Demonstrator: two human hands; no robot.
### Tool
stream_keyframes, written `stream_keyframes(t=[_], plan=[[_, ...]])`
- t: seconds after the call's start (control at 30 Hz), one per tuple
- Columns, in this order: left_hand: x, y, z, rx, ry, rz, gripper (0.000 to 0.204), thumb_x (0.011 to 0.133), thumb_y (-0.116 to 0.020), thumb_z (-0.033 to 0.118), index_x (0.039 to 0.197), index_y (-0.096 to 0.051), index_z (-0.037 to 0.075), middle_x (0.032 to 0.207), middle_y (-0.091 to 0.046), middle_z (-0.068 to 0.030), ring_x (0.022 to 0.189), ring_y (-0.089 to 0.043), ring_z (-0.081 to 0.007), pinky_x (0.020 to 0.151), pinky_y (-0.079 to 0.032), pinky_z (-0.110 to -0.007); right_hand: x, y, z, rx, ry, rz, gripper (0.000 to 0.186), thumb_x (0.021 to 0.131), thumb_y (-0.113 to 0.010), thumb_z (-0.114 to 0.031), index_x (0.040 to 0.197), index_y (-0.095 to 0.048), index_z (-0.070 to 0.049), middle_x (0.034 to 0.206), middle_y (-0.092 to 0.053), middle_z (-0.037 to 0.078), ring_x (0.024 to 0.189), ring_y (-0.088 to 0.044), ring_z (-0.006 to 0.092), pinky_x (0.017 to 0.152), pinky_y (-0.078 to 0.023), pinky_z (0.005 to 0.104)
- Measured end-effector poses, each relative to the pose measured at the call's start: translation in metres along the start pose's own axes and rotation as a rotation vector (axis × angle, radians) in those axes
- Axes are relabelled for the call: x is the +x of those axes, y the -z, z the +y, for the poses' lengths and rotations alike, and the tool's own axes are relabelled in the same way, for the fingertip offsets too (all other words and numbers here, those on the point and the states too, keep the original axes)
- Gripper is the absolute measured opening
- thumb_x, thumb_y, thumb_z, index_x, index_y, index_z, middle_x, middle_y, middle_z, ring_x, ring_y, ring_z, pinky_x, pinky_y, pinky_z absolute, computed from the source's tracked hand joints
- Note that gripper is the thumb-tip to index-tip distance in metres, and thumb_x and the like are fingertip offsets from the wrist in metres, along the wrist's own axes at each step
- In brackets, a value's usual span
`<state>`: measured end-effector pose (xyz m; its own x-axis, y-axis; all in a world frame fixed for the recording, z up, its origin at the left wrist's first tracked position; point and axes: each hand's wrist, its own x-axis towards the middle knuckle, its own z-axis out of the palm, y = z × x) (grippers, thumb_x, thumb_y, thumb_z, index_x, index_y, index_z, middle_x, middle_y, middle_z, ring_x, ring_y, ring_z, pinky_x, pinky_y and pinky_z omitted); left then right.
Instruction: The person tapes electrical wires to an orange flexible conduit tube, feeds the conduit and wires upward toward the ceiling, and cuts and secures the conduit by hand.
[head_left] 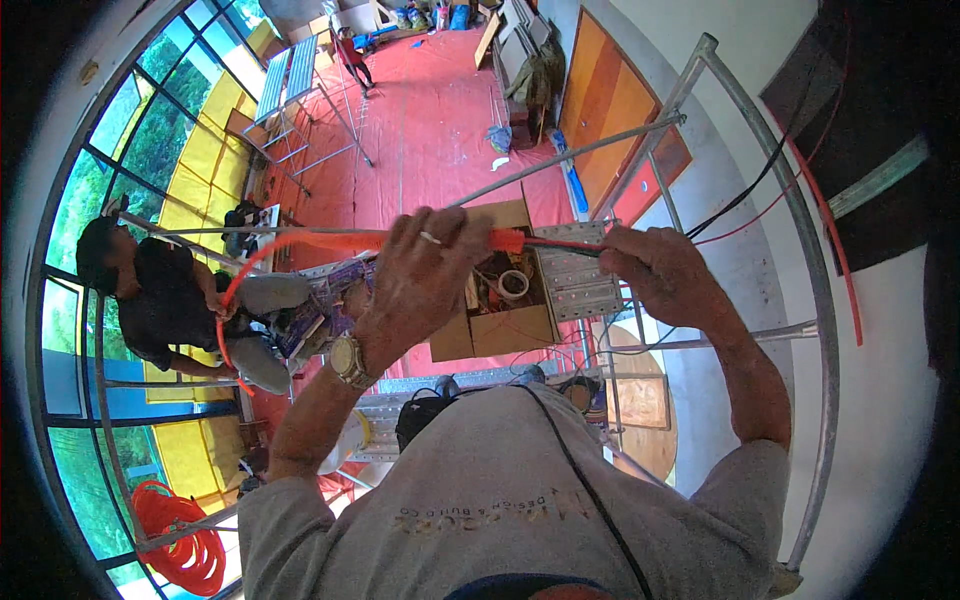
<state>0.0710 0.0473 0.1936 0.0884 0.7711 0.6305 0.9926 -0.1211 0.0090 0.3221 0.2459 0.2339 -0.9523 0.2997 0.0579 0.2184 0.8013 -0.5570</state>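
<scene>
An orange corrugated conduit [330,240] runs across in front of me. My left hand [425,265], with a ring and a wristwatch, is closed around it close to its right end. Red and dark electrical wires [565,246] come out of that end. My right hand [668,280] grips these wires a short way to the right. Beneath my hands stands an open cardboard box [510,332] with a roll of tape [513,285] and tangled odds and ends in it. At the left, a co-worker [165,295] in dark clothing sits with hands at the conduit's curved far part.
Metal scaffold tubes [825,290] surround me, with perforated planks [585,285] below. A coil of orange conduit [180,540] hangs at the lower left. Loose wires [790,150] dangle at the right. Far off, another person [352,62] stands on the red-covered floor [430,130].
</scene>
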Motion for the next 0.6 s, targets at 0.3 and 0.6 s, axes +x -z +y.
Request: stream_keyframes(t=[0.3, 0.6], plan=[[-0.019, -0.017, -0.001, -0.262, 0.224, 0.007, 0.028, 0.097, -0.068, 0.022, 0.117, -0.058, 0.005, 0.087, -0.06, -0.013, 0.073, -0.06, -0.0305, 0.068, -0.048, -0.046, 0.0, 0.031, -0.001, -0.071, 0.104, 0.061, 0.019, 0.102, -0.059, -0.026, 0.098, -0.067, -0.009, 0.087, -0.072, 0.011, 0.076, -0.068, 0.0351, 0.072, -0.052, 0.0451], [-0.016, 0.008, -0.007, -1.178, 0.563, -0.824, 0.044, 0.112, -0.043, 0.042, 0.115, -0.06, 0.001, 0.094, -0.063, -0.0115, 0.084, -0.058, -0.018, 0.076, -0.051, -0.036, -0.004, 0.011, 0.007, -0.384, 0.273, -0.126, 0.013, 0.09, -0.069, -0.018, 0.103, -0.068, -0.015, 0.086, -0.07, 0.006, 0.076, -0.068, 0.028, 0.076, -0.049, 0.0447]])
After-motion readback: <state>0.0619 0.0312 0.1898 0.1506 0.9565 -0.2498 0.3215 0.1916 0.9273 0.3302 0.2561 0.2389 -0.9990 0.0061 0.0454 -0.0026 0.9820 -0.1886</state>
